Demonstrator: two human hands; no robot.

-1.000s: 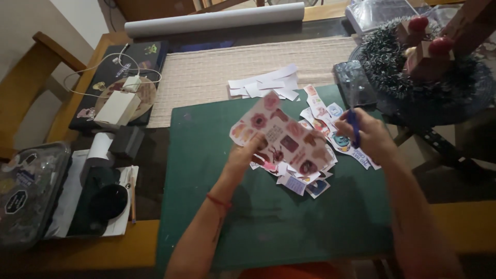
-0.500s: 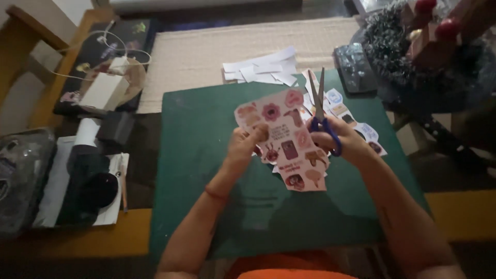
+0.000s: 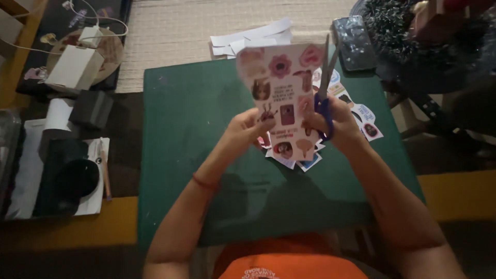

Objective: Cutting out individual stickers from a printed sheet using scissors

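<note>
My left hand (image 3: pixel 247 130) grips the lower left edge of a pink sticker sheet (image 3: pixel 283 92), held upright above a green cutting mat (image 3: pixel 191 119). My right hand (image 3: pixel 336 124) holds blue-handled scissors (image 3: pixel 324 93) whose blades point up along the sheet's right edge. Several cut-out stickers (image 3: pixel 361 116) lie on the mat behind and under the sheet.
White paper scraps (image 3: pixel 248 40) lie on a woven runner (image 3: pixel 170 36) past the mat. A phone (image 3: pixel 354 42) and a dark tinsel heap (image 3: pixel 413 36) sit at back right. At left are a white box (image 3: pixel 75 68), a black box (image 3: pixel 92 109), a dark round device (image 3: pixel 70 178) and a pencil (image 3: pixel 105 168).
Both hands have lifted the sticker sheet off the mat toward me. The scissors have swung upright and now sit against the sheet's right edge.
</note>
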